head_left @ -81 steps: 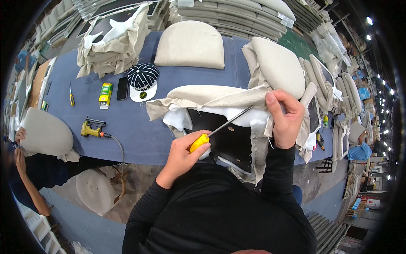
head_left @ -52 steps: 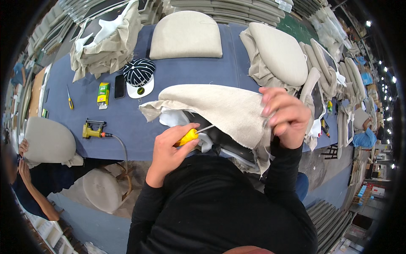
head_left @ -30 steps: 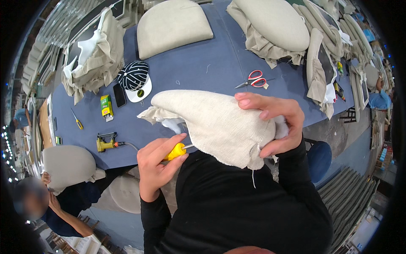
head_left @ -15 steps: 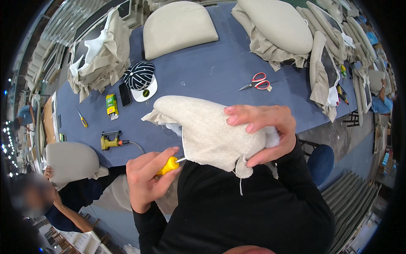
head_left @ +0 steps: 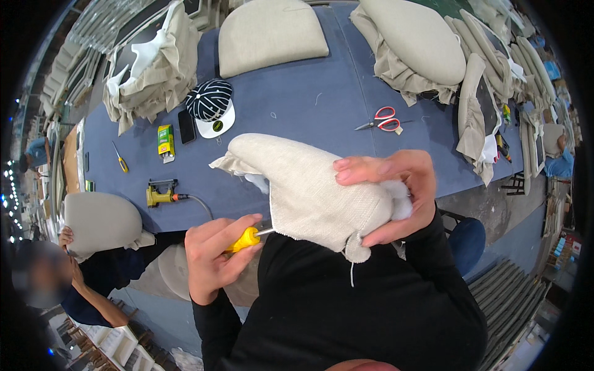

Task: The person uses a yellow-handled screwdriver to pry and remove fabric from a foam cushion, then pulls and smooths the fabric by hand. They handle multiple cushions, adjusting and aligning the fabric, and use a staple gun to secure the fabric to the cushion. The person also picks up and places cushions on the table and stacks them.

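My right hand [head_left: 399,191] grips the right end of a cream upholstered cushion piece [head_left: 315,191], fingers over its top and thumb beneath. White stuffing [head_left: 399,198] pokes out of the cover by that palm. A round fabric tab [head_left: 357,248] with a dangling thread hangs at the lower edge. In my left hand [head_left: 216,250] is a yellow-handled screwdriver [head_left: 246,240], its metal shaft pointing at the left edge of the cover. The tip seems to reach that edge; whether it goes inside is hidden. More stuffing shows under the cover's far left side.
On the blue table [head_left: 272,99] lie red-handled scissors [head_left: 385,120], a staple gun [head_left: 162,194] with hose, a small screwdriver [head_left: 120,159], a green-yellow box [head_left: 166,143], a phone [head_left: 186,127] and a cap [head_left: 210,102]. Padded seats [head_left: 272,37] stand farther back. At left a co-worker holds a cushion [head_left: 102,222].
The view has shifted slightly. My right fingers have moved a little on the cover, and more stuffing shows beside them. The screwdriver stays at the left edge.
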`<state>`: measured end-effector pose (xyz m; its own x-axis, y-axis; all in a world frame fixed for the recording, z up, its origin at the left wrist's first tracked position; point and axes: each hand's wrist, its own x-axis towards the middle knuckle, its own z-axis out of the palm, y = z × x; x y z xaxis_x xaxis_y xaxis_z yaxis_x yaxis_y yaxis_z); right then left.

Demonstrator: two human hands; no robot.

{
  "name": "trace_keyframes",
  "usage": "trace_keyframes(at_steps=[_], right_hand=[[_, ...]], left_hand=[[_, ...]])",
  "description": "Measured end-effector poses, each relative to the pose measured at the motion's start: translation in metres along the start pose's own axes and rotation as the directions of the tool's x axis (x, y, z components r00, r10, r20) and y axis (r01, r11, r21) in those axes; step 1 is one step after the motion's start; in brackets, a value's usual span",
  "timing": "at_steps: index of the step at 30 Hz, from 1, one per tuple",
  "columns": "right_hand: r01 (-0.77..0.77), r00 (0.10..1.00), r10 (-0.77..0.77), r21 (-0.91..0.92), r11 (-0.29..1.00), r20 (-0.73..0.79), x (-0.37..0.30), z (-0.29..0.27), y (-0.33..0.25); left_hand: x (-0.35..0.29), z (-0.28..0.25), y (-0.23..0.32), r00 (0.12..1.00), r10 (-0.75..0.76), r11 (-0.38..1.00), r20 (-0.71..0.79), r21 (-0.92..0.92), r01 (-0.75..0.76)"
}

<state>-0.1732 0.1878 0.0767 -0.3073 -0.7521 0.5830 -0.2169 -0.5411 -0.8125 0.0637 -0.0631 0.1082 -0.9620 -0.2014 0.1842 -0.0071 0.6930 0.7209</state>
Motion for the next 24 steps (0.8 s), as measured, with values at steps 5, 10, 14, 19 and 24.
trace_keyframes(at_steps=[5,10,14,19,24], right_hand=[[-0.015,1.000,0.015,-0.007,1.000,-0.011,0.000,0.006,-0.003],[0.055,0.998,-0.054,-0.036,0.998,0.012,-0.001,0.007,0.001],[0.055,0.997,-0.054,-0.007,0.998,0.048,0.001,0.001,0.002],[0.000,1.000,0.000,0.011,1.000,-0.007,0.006,0.003,-0.001],[-0.019,0.999,0.020,-0.015,1.000,0.043,0.011,-0.001,0.002]], left_hand=[[0.004,-0.008,-0.003,0.997,0.059,0.998,0.059,0.019,-0.060],[0.001,-0.008,-0.012,0.996,0.052,0.999,0.070,-0.018,-0.051],[-0.007,-0.014,-0.025,0.998,0.001,0.999,0.067,-0.042,0.002],[-0.033,-0.014,-0.051,0.998,-0.048,0.977,0.051,-0.205,0.058],[-0.049,0.008,-0.065,0.998,-0.054,0.918,0.017,-0.393,0.057]])
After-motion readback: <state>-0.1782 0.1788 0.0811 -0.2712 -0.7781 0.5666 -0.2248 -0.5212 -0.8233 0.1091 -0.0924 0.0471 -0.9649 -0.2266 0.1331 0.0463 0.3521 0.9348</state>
